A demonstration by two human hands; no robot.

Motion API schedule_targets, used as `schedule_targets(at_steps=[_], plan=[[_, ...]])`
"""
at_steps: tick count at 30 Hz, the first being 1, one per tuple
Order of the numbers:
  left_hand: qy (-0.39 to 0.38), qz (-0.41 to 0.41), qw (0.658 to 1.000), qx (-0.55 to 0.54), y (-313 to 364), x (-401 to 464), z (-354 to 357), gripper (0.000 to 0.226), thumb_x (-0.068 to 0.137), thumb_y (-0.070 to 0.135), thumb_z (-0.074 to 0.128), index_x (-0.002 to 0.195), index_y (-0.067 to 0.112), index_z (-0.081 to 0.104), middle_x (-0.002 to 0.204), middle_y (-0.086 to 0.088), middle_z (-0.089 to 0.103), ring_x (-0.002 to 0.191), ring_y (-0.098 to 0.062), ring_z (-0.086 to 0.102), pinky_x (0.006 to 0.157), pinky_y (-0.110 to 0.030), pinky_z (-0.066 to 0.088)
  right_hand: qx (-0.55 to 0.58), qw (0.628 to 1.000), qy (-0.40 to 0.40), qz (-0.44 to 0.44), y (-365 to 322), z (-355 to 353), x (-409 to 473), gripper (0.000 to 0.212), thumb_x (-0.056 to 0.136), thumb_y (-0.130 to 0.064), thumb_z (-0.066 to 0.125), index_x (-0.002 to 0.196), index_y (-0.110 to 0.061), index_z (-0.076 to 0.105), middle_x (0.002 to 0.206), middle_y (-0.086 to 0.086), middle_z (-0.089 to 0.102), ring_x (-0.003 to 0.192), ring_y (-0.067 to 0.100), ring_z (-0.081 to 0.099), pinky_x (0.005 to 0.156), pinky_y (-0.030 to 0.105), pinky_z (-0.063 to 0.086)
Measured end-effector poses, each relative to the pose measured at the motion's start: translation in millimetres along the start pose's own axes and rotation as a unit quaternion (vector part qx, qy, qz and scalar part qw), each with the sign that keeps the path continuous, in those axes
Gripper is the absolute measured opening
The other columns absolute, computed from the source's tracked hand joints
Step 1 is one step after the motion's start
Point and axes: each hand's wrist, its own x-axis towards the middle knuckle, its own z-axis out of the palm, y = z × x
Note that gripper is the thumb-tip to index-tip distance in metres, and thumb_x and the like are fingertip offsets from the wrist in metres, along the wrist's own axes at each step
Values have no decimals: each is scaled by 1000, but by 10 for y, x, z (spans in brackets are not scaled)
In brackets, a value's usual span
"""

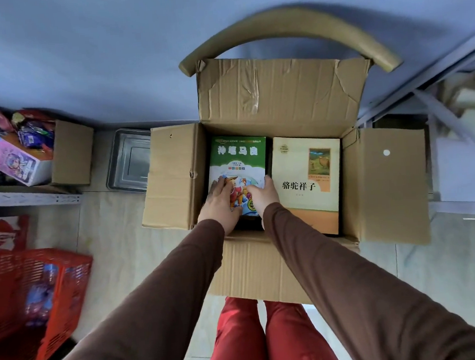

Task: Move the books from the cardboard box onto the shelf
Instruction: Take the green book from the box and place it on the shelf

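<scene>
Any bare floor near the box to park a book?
Bare tile between the cardboard box and the red basket, and right of the box's right flap. Inside is crowded: green book and cream book fill it, both hands on the green.

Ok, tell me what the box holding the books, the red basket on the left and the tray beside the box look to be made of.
Cardboard box: brown corrugated cardboard, matte; creased flaps with torn tape on them.
Red basket: probably moulded plastic, slightly glossy; slotted lattice walls.
Tray: likely metal, perhaps stainless steel; grey with a dull sheen and a rolled rim.
</scene>
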Motion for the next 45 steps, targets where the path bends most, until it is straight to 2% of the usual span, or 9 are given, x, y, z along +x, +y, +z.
schedule_targets(at_steps=[9, 15, 24, 28, 33, 36, 38, 41, 45], plan=[[-16, -14, 1000, -14, -119, 111, 76, 83, 96, 27, 59, 160, 14, 9, 169, -7, -5, 155, -22, -10, 124, -30, 0, -10, 991, 10, 133, -87, 114, 297, 59, 93, -15, 63, 144, 3, 38, 143, 21, 51, 124, 34, 56, 90, 30, 45], [-18, -12, 999, -41, -170, 118, 68, 86, 93, 28, 62, 160, 16, 10, 170, -5, -4, 155, -20, -10, 123, -29, 1, -17, 992, 23, 120, -11, 167, 323, 60, 90, -17, 65, 142, 3, 42, 140, 20, 55, 122, 36, 58, 103, 42, 48], [33, -17, 988, -150, -218, 120, 92, 85, 87, 26, 68, 158, 18, 21, 169, -6, 11, 155, -19, 7, 122, -27, 9, 92, 991, -44, 87, 107, 161, 308, 71, 77, -20, 83, 137, -5, 46, 127, 16, 65, 112, 32, 66, 99, 49, 53], [58, -20, 980, -190, -203, 111, 87, 85, 87, 29, 69, 157, 18, 22, 166, -4, 22, 150, -16, 26, 116, -22, 21, 84, 991, -88, 53, 105, 9, 309, 58, 78, -16, 83, 127, -5, 53, 116, 16, 71, 96, 31, 73, 85, 44, 61], [116, -116, 907, -389, -132, 76, 44, 87, 83, 37, 73, 155, 22, 27, 140, -3, 58, 120, -19, 61, 105, -38, 48, 99, 977, -165, 91, 146, -387, 217, 37, 78, -14, 82, 112, -9, 68, 105, 16, 77, 87, 29, 76, 83, 45, 61], [24, -213, 829, -516, -115, 88, 0, 99, 73, 47, 81, 153, 16, 30, 133, -10, 65, 113, -28, 68, 102, -46, 53, 133, 963, -198, 128, 177, -631, 149, 16, 78, -15, 82, 92, -8, 78, 97, 19, 78, 76, 29, 77, 73, 40, 64], [-43, -219, 797, -561, -74, 69, -50, 83, 77, 40, 83, 142, 6, 44, 118, -13, 74, 99, -28, 74, 92, -44, 59, 145, 959, -205, 133, 144, -725, 107, 9, 80, -15, 80, 84, -7, 79, 95, 20, 78, 74, 29, 76, 71, 40, 64], [-56, -187, 786, -586, 34, 2, -113, 60, 80, 25, 83, 127, 2, 54, 104, -16, 77, 77, -24, 77, 68, -34, 64, 142, 959, -212, 121, 43, -776, 17, 20, 82, -13, 78, 99, -4, 72, 95, 19, 78, 73, 28, 77, 68, 38, 64], [-24, -166, 765, -622, 164, -214, -229, 62, 79, 19, 83, 128, -2, 51, 110, -22, 75, 82, -31, 75, 69, -37, 64, 116, 967, -219, 67, -176, -762, -204, 32, 83, -12, 77, 113, -9, 66, 103, 17, 77, 76, 27, 77, 66, 36, 63]])
